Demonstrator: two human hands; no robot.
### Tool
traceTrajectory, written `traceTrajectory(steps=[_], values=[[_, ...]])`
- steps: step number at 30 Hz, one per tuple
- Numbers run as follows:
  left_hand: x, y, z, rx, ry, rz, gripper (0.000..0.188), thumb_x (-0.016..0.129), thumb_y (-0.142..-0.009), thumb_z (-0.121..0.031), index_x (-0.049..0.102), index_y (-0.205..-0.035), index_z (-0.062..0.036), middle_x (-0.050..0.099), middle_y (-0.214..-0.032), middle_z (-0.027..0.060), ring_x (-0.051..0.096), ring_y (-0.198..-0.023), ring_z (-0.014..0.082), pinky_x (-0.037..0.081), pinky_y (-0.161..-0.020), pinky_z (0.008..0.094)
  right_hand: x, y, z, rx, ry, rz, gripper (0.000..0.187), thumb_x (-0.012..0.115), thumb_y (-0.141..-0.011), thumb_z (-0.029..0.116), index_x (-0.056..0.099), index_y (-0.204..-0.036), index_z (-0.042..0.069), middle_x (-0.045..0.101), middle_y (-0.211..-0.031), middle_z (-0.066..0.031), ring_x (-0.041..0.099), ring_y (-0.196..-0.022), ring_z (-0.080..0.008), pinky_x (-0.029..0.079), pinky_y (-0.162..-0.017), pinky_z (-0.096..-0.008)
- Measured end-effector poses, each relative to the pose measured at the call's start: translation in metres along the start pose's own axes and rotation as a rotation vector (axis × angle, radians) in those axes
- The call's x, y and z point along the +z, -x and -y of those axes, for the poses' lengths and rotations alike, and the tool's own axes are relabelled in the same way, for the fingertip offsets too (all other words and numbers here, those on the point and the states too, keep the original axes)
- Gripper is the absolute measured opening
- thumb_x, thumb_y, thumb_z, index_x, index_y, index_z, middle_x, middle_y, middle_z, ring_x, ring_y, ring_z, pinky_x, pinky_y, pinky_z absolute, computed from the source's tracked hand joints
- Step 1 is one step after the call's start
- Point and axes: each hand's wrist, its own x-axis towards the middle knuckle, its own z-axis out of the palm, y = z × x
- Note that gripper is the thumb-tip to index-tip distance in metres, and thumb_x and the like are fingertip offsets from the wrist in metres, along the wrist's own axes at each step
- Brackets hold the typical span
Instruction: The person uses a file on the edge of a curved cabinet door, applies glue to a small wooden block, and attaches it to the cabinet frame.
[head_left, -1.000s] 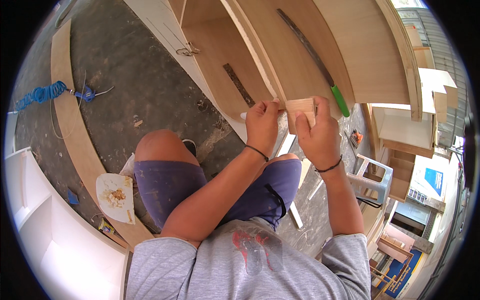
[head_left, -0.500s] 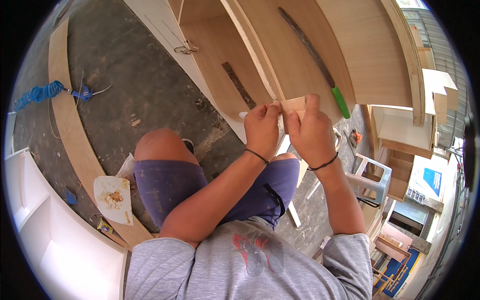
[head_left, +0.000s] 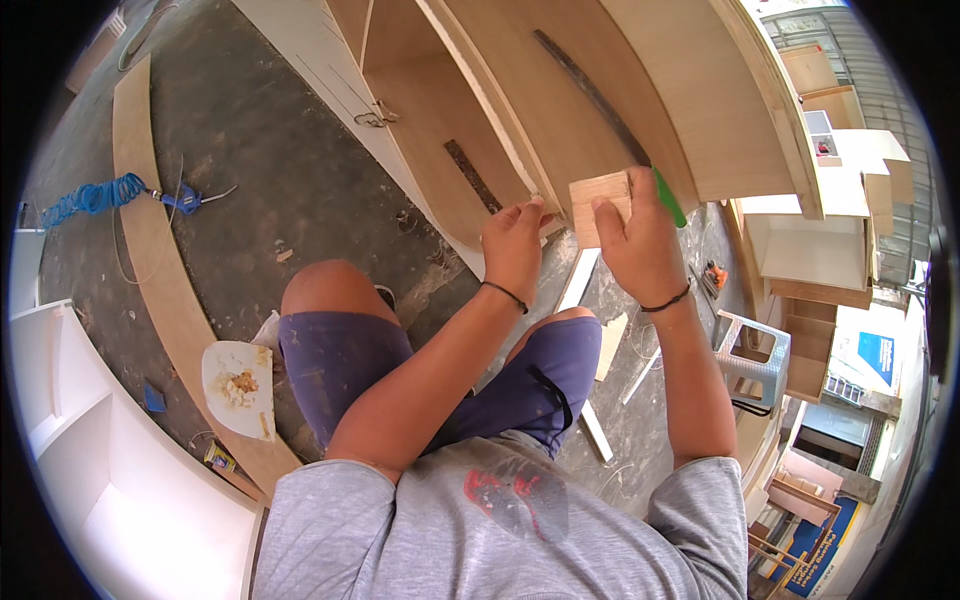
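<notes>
My right hand (head_left: 640, 238) grips a small square wooden block (head_left: 588, 212), its thumb across the block's face. The block is apart from the cabinet's edge. My left hand (head_left: 512, 245) is closed in a pinch at the lower corner of the wooden cabinet (head_left: 640, 100), beside the pale front edge of its panel. Whatever lies between those fingertips is too small to make out. Behind my right hand, a long dark file-like tool with a green handle (head_left: 668, 197) lies on the cabinet. A dark, rusty flat strip (head_left: 470, 175) lies inside the left compartment.
A long plywood strip (head_left: 150, 220) lies on the dark floor at left, with a coiled blue hose (head_left: 95, 200) across it. A stained white board (head_left: 238, 390) rests near my knee. A white cabinet (head_left: 120, 500) stands lower left. A grey stool (head_left: 752, 360) is at right.
My right hand has drawn the block away from the panel edge and turned its broad face into view. My left hand has shifted slightly left and down, still pinched at the corner.
</notes>
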Motion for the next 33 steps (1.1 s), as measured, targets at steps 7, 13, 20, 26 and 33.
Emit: traceTrajectory(steps=[7, 13, 20, 26, 33], values=[[-0.003, -0.004, 0.011, 0.08, -0.077, -0.016, 0.02, 0.058, -0.084, -0.02, 0.063, -0.086, -0.0007, 0.063, -0.08, 0.0038, 0.053, -0.072, 0.0078, 0.037, -0.063, 0.0217, 0.007, 0.015, -0.007, 0.029, -0.034, 0.039, 0.032, 0.053, -0.08, 0.013, 0.038, -0.104, -0.002, 0.056, -0.072, -0.0314, 0.056, -0.073, -0.0486, 0.045, -0.061, -0.0526], [-0.001, -0.002, 0.008, 0.149, -0.128, -0.071, 0.02, 0.062, -0.083, -0.017, 0.063, -0.08, 0.0028, 0.058, -0.069, -0.0002, 0.046, -0.059, 0.0049, 0.035, -0.052, 0.0206, 0.019, 0.018, -0.005, 0.012, -0.03, 0.01, 0.032, 0.054, -0.081, 0.015, 0.038, -0.104, -0.001, 0.057, -0.068, -0.0289, 0.056, -0.068, -0.048, 0.044, -0.058, -0.0537], [0.003, 0.004, 0.007, 0.111, -0.02, -0.067, 0.026, 0.061, -0.084, -0.02, 0.064, -0.085, 0.0066, 0.062, -0.076, 0.0044, 0.053, -0.069, 0.0084, 0.04, -0.062, 0.0205, 0.026, 0.011, -0.007, 0.021, 0.074, 0.03, 0.033, 0.054, -0.082, 0.018, 0.037, -0.104, 0.0, 0.057, -0.065, -0.0273, 0.057, -0.065, -0.0465, 0.045, -0.057, -0.0537], [-0.001, 0.002, 0.013, 0.209, -0.092, -0.081, 0.027, 0.056, -0.086, -0.017, 0.063, -0.086, 0.0086, 0.064, -0.077, 0.0052, 0.055, -0.07, 0.0091, 0.043, -0.063, 0.0236, 0.026, 0.008, 0.0, 0.02, 0.09, 0.055, 0.033, 0.054, -0.082, 0.017, 0.037, -0.104, -0.001, 0.057, -0.064, -0.0265, 0.058, -0.064, -0.0454, 0.045, -0.056, -0.0527], [0.0, 0.005, 0.012, 0.288, -0.238, -0.078, 0.027, 0.052, -0.087, -0.016, 0.064, -0.09, 0.0081, 0.063, -0.074, 0.0044, 0.054, -0.069, 0.0074, 0.044, -0.062, 0.0236, 0.029, 0.013, 0.0, 0.012, 0.09, 0.034, 0.033, 0.055, -0.081, 0.016, 0.038, -0.104, -0.001, 0.058, -0.065, -0.0255, 0.058, -0.063, -0.0439, 0.046, -0.054, -0.0511]])
